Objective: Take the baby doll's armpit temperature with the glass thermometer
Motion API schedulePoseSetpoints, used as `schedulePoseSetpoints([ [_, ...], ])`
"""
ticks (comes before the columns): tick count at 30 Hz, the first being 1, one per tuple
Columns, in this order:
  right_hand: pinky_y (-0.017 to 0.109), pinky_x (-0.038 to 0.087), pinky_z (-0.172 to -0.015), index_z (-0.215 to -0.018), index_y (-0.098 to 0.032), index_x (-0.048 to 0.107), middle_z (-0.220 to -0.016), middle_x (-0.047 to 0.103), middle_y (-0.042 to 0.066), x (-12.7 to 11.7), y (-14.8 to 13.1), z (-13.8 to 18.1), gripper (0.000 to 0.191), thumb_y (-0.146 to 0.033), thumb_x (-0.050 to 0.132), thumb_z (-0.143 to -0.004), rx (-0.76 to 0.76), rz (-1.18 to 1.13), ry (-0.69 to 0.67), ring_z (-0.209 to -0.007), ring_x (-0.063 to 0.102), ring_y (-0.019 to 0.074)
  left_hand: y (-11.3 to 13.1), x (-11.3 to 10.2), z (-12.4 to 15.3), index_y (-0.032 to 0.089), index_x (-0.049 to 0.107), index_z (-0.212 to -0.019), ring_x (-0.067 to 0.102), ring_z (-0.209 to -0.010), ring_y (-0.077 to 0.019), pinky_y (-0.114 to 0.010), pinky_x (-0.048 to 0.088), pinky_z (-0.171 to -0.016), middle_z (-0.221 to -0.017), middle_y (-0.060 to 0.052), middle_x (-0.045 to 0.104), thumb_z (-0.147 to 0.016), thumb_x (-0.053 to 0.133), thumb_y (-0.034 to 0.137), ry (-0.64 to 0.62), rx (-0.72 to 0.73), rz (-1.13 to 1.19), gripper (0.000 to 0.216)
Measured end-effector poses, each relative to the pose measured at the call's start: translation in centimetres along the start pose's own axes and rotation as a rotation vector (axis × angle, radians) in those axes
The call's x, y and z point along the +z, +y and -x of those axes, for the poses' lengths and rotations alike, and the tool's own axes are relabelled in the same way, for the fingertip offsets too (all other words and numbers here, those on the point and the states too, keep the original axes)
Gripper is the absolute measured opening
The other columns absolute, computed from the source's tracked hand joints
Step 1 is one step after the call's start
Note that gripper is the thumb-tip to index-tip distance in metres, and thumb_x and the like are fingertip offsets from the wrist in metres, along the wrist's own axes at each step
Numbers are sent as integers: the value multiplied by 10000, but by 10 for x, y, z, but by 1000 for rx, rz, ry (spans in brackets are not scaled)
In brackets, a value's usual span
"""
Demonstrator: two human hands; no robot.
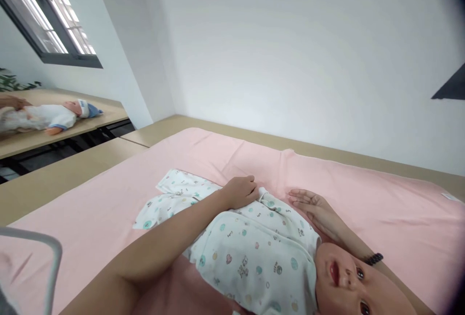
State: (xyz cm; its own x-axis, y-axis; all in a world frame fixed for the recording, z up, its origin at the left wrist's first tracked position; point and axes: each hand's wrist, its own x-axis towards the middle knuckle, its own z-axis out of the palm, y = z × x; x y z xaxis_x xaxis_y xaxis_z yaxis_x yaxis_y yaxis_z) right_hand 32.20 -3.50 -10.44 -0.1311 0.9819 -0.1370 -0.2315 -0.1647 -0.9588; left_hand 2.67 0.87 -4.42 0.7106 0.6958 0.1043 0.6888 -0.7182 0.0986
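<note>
A baby doll (363, 281) lies on its back, head at lower right, in a white romper (254, 257) printed with coloured dots and small figures. Over the doll's middle reaches my left hand (240, 192), its fingers curled closed on the romper by the end of the far sleeve (278, 203). What lies under those fingers is partly hidden. My right hand (313, 204) rests beyond that sleeve, palm turned up and fingers stretched, holding nothing. The romper's legs (181, 187) spread flat toward the left.
A pink sheet (109, 199) covers the wooden table (87, 160), which meets a white wall. At lower left is a grey curved bar (54, 257). Another table at far left bears a second doll (61, 114) in a blue-and-white cap, with a person's hand (14, 102) on it.
</note>
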Motion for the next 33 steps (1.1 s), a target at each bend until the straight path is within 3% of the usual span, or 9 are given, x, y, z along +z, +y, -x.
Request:
schedulePoseSetpoints([
  [4, 321, 536, -1047, -1092, -211, 727, -1228, 706, 91, 0, 0, 2, 448, -247, 891, -677, 29, -21, -7, -1153, 670, 228, 2, -2, 1, 184, 621, -751, 501, -629, -132, -312, 376, -622, -833, -21, 547, -1014, 326, 336, -12, -5, -6, 423],
  [11, 315, 499, -1100, -1084, -232, 730, -1209, 712, 72, -5, -1, 3, 417, -219, 882, -696, 54, -2, -34, -1191, 649, 220, 4, -4, 1, 176, 629, -762, 515, -627, -139, -316, 376, -600, -834, -34, 567, -1007, 347, 344, -18, 1, -20, 410],
  [21, 256, 544, -1009, -1036, -247, 744, -1192, 709, 57, -11, -1, 3, 405, -246, 899, -663, 110, 40, 15, -1159, 654, 210, 5, -1, 1, 167, 599, -719, 473, -587, -123, -315, 337, -576, -830, -37, 570, -1016, 325, 363, -2, -19, 23, 449],
  [26, 208, 564, -912, -971, -244, 753, -1076, 730, 39, -10, -2, 6, 338, -253, 895, -665, 96, 46, 3, -1013, 686, 164, 4, 2, 2, 168, 610, -747, 489, -592, -129, -316, 327, -560, -833, -42, 570, -1021, 314, 397, 11, -22, 14, 464],
  [33, 284, 564, -928, -920, -245, 756, -1027, 736, 38, -4, -10, 7, 319, -270, 890, -632, 67, 71, -17, -967, 684, 186, 5, -3, 5, 178, 645, -824, 552, -706, -149, -315, 397, -638, -920, -43, 592, -1020, 323, 365, -13, -45, 62, 420],
])
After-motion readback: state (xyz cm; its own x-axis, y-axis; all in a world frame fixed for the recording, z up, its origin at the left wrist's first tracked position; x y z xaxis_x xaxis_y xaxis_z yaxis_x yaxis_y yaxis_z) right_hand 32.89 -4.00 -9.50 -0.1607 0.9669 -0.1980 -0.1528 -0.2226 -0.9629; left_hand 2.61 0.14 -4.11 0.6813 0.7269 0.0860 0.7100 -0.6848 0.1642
